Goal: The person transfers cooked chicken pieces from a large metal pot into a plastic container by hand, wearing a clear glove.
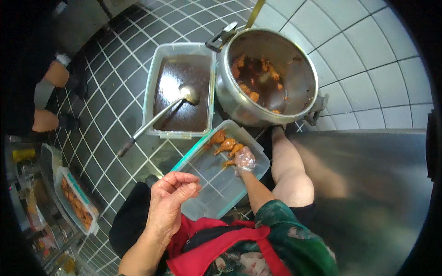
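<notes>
My right hand (245,159), in a clear plastic glove, is on a browned chicken drumstick (229,163) inside a clear plastic tub (207,207). Several more cooked pieces (226,145) lie in a row at the tub's far end. My bare left hand (176,191) is raised over the tub's near left edge, fingers curled and apart, with nothing in it. Beyond the tub stands a large metal pot (228,86) with chicken pieces (272,72) in dark liquid. Left of the pot, a second tub (148,89) of dark brown liquid holds a metal ladle (155,119), its handle over the rim.
Dark floor tiles (114,103) lie under the containers. A white tiled wall (366,69) and a metal surface (362,172) are on the right. At lower left is another tub (93,210) of browned pieces. Another person's legs (48,120) show at far left.
</notes>
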The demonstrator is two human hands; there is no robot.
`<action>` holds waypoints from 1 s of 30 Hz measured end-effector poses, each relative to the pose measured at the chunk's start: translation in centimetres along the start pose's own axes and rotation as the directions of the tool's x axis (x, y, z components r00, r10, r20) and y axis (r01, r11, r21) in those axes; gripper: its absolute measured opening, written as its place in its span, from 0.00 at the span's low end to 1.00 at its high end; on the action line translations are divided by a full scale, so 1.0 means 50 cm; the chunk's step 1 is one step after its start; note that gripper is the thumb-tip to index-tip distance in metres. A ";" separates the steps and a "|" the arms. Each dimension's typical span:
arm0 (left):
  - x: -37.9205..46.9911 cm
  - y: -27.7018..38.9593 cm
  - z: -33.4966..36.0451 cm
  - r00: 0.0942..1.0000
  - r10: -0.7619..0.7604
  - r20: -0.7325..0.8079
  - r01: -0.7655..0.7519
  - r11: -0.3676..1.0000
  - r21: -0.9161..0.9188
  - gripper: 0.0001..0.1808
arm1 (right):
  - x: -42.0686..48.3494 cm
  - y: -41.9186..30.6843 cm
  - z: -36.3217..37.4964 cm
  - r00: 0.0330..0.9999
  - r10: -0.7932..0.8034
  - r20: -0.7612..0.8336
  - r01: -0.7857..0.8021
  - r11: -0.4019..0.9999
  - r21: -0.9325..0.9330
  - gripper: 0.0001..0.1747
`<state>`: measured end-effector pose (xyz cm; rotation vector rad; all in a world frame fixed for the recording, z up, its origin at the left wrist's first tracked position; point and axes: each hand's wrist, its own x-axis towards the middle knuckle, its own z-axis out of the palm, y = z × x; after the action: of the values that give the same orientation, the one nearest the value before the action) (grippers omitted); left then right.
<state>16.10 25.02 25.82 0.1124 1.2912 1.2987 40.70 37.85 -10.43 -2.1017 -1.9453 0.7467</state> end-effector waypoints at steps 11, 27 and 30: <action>0.028 -0.008 0.042 0.996 0.066 0.061 -0.069 0.996 0.057 0.11 | -0.038 -0.378 -0.265 0.735 -0.635 -0.236 0.665 0.743 0.073 0.10; 0.091 0.008 0.006 0.998 -0.065 0.002 0.065 0.998 0.010 0.08 | 0.529 -0.448 -0.434 0.948 -0.300 -0.106 0.243 0.897 -0.369 0.27; 0.124 0.012 0.006 0.991 -0.131 -0.030 0.131 0.991 -0.006 0.08 | 0.577 -0.408 -0.397 0.987 -0.160 0.014 0.154 0.916 -0.370 0.39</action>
<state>14.36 29.98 22.48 0.0045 1.2994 1.1947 32.66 72.44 9.08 -2.0951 -2.3649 0.3479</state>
